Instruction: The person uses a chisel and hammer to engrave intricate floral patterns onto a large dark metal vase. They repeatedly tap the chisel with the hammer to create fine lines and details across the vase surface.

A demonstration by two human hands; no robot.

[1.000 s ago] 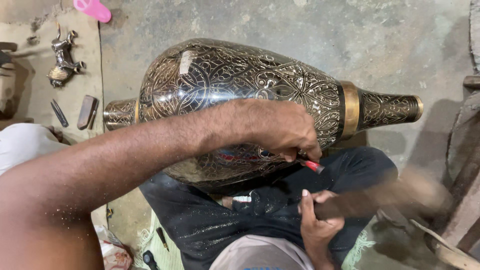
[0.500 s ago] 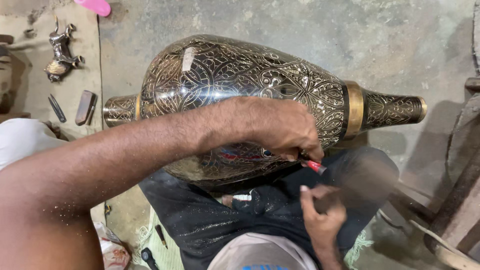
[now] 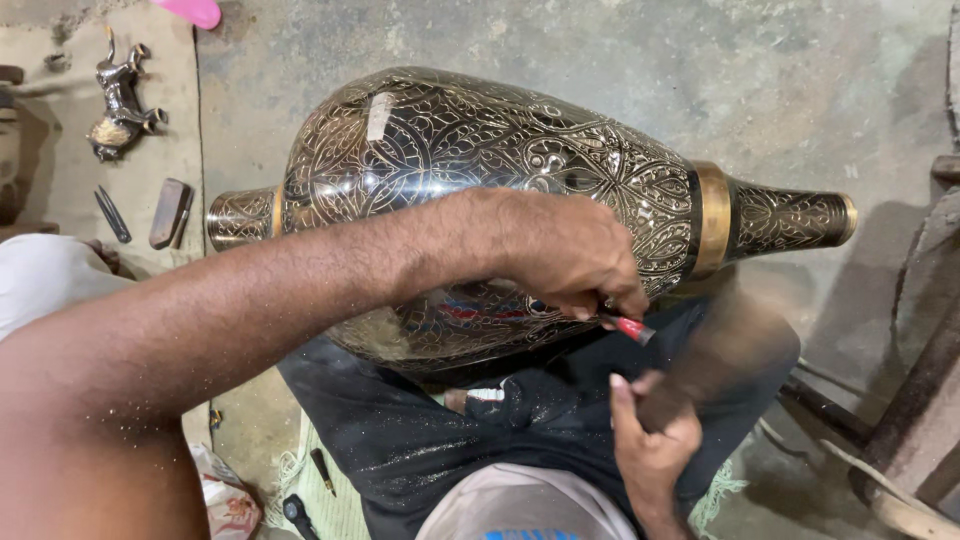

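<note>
**Chisel set against an engraved brass vase lying on the lap**

The left hand [image 3: 560, 255] is clenched around a red-handled chisel [image 3: 628, 327], fingers curled tight, with the tool's tip pressed to the near side of the vase. The forearm runs in from the near left across the vase's belly. The right hand [image 3: 655, 440], nearer and slightly right, is closed on the handle of a hammer [image 3: 725, 350], which shows only as a brown motion blur above the fist, so its head cannot be made out.

The vase [image 3: 480, 170] is a large dark metal piece covered in fine floral engraving. It lies on its side across the person's lap, with its foot to the left and its narrow neck, set off by 1 plain gold band [image 3: 712, 218], pointing right. It rests on a black cloth [image 3: 440, 440] dusted with bright metal filings.

Farther left, on the pale floor mat [image 3: 60, 130], sit a small metal animal figurine [image 3: 122, 100], a thin dark tool [image 3: 112, 214] and a flat brown block [image 3: 168, 212]. A pink object [image 3: 190, 10] shows at the far edge. The grey concrete floor [image 3: 600, 60] lies beyond.
</note>
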